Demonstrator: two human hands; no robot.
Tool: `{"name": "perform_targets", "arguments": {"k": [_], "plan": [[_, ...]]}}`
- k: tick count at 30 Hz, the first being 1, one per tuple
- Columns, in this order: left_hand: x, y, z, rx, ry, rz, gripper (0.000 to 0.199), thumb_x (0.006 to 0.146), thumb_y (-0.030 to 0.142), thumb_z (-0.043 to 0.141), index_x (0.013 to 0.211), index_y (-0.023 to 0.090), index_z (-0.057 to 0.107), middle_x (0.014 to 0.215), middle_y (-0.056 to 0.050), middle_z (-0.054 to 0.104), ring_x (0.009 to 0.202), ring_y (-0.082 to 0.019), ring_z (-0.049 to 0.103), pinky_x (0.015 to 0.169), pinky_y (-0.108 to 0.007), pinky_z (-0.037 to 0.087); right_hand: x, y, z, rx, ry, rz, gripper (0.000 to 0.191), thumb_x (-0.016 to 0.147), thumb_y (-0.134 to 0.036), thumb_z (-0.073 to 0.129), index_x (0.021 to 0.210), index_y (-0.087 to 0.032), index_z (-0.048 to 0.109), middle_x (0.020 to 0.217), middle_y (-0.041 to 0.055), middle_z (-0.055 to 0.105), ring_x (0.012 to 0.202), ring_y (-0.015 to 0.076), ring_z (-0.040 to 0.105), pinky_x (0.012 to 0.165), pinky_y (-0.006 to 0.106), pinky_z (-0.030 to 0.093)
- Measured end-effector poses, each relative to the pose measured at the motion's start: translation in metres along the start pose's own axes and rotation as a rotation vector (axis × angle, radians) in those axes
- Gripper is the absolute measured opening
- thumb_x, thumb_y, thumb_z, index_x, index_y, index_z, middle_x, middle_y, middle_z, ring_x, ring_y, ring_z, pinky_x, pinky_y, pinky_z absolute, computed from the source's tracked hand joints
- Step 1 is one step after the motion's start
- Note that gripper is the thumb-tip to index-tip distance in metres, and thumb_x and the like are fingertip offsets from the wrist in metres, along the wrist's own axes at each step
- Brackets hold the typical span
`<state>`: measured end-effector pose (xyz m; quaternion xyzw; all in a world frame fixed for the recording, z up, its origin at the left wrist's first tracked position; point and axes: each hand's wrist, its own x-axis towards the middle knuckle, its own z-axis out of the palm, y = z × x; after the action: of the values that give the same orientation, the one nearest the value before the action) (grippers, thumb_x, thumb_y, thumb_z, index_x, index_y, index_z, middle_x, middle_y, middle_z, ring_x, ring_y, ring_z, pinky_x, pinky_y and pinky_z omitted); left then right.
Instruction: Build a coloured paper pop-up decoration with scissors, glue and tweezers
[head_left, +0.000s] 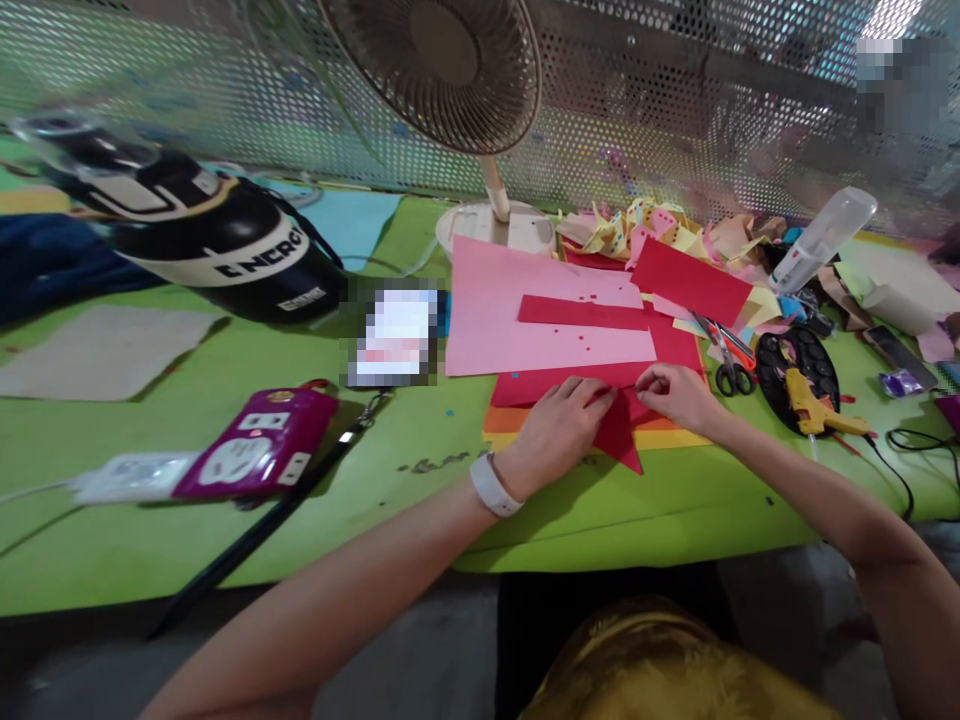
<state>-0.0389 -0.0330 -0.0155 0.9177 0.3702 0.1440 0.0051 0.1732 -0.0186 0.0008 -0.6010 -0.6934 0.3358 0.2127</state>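
Red pointed paper (622,442) slants toward me between my left hand (561,428), grip unclear, and right hand (679,395), fingertips pinching it.

A white left wristband (495,487) and mustard-yellow patterned clothing (667,670) are worn.

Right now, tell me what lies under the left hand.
A red sheet, an orange sheet and a yellow sheet show beside the left hand, with a pointed red piece to its right. What its palm covers cannot be seen.
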Motion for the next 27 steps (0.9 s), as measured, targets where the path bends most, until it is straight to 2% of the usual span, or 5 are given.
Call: {"name": "perform_targets", "arguments": {"k": [4,10,18,22,27], "plan": [[-0.001,0.001,-0.002,-0.006,0.007,0.017,0.036,0.092,0.011,0.045,0.125,0.014,0.058,0.117,-0.014,0.062,0.103,-0.026,0.058,0.085,-0.041,0.054,0.000,0.000,0.003,-0.049,0.058,-0.028,0.006,0.079,-0.020,0.062,0.082,-0.019,0.066,0.072,0.0010,0.070,0.066,0.0132,0.062,0.060,0.023,0.044],[-0.003,0.006,-0.007,0.027,-0.054,0.011,0.038,0.092,0.012,0.049,0.129,0.015,0.057,0.122,-0.015,0.061,0.106,-0.029,0.059,0.088,-0.043,0.052,-0.004,-0.002,0.007,-0.176,0.099,-0.077,0.010,0.086,-0.020,0.057,0.093,-0.020,0.064,0.077,0.0013,0.070,0.067,0.0137,0.062,0.062,0.024,0.043],[-0.008,0.008,-0.002,0.074,-0.009,0.043,0.042,0.091,0.011,0.050,0.132,0.018,0.056,0.129,-0.016,0.060,0.115,-0.029,0.058,0.098,-0.047,0.046,-0.008,-0.004,0.013,-0.407,0.116,-0.150,0.016,0.092,-0.017,0.049,0.101,-0.021,0.061,0.100,0.0063,0.072,0.088,0.0197,0.066,0.072,0.029,0.045],[-0.011,0.011,0.004,0.084,0.026,0.049,0.039,0.096,0.022,0.047,0.134,0.018,0.054,0.133,-0.017,0.059,0.121,-0.030,0.056,0.105,-0.052,0.040,-0.009,-0.006,0.014,-0.471,0.117,-0.139,0.019,0.095,-0.020,0.045,0.104,-0.020,0.062,0.104,0.0084,0.072,0.093,0.0215,0.065,0.075,0.030,0.046],[-0.013,0.016,0.009,0.036,0.031,0.017,0.046,0.097,0.039,0.046,0.135,0.015,0.055,0.137,-0.021,0.055,0.127,-0.033,0.053,0.105,-0.053,0.041,-0.011,-0.008,0.016,-0.576,0.137,-0.148,0.025,0.097,-0.022,0.040,0.108,-0.020,0.062,0.106,0.0100,0.071,0.095,0.0221,0.064,0.073,0.030,0.046]]}}
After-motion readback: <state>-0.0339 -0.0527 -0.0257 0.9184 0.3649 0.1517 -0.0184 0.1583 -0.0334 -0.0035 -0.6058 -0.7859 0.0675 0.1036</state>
